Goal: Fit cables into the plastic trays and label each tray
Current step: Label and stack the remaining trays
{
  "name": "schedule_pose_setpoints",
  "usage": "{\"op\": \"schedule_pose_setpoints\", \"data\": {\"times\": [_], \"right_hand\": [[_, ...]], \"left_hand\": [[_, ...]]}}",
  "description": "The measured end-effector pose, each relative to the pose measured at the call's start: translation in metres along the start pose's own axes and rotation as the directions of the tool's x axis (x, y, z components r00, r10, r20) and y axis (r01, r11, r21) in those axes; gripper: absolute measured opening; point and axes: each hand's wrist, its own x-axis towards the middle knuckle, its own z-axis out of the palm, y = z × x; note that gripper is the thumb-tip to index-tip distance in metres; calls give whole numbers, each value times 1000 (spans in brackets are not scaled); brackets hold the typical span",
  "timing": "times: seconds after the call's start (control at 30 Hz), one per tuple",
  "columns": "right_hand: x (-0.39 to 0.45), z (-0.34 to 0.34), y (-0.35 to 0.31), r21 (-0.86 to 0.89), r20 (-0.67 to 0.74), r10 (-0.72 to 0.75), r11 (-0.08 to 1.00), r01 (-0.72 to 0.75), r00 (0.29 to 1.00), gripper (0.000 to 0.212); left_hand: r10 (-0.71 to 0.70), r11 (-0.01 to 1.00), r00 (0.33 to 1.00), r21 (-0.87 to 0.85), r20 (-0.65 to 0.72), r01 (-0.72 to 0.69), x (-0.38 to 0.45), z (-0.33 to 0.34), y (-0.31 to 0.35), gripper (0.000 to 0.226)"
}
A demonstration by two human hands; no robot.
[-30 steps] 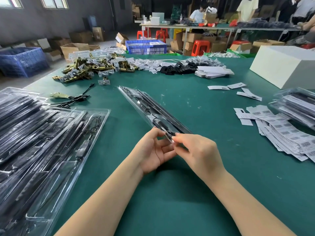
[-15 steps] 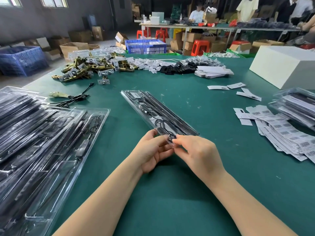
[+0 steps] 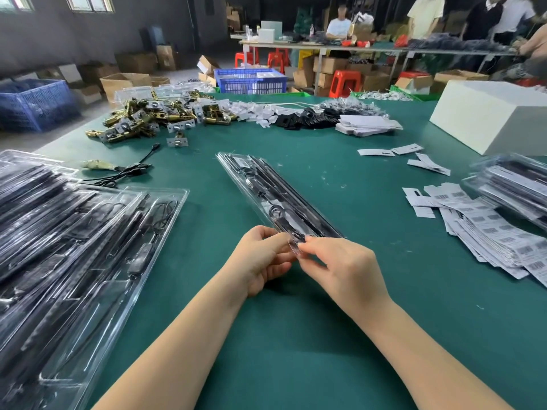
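While filled trays [image 3: 68,247] are stacked on the green worktop [image 3: 296,335] and barcode labels [image 3: 488,232] wait unused, one clear tray [image 3: 275,196], cables seated inside, is pinched at its near end by left hand [image 3: 263,258] and right hand [image 3: 343,267].

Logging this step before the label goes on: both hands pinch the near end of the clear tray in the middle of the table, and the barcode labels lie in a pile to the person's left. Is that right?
Not quite. The head view shows the barcode labels piled to the person's right, not left. The rest holds: the left hand and right hand pinch the near end of the clear tray mid-table.
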Motion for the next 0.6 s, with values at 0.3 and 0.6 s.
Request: {"op": "schedule_pose_setpoints", "data": {"times": [0.3, 0.6], "right_hand": [[2, 1, -9, 47, 13, 62, 997, -63, 998, 9], [1, -2, -8, 30, 55, 70, 997, -72, 996, 14]], "left_hand": [[3, 998, 1000, 66, -30, -1, 3, 2, -1, 6], [18, 1000, 993, -9, 118, -17, -2, -2, -3, 17]]}}
